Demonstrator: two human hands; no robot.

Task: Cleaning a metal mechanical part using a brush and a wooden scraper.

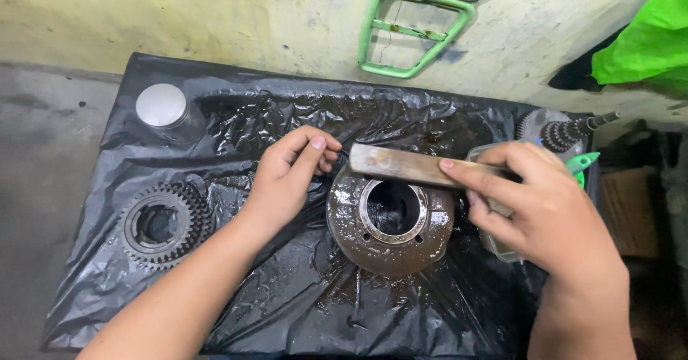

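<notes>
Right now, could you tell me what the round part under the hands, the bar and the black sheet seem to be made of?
The round part looks like cast metal, brown and glossy with oil or grime. The bar in the right hand seems to be worn metal or stone, flat, dull grey-brown; I cannot tell which. The black sheet looks like thin plastic film: crinkled, shiny, wet. The left hand pinches something small, too hidden to judge.

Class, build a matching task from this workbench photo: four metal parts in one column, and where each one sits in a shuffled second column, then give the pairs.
1. gear wheel
2. metal bar
3. round oily housing
4. silver piston

A. far left corner of the plastic sheet
B. middle of the sheet
C. held in the right hand
D. near left of the sheet

Pairs: 1-D, 2-C, 3-B, 4-A
</notes>
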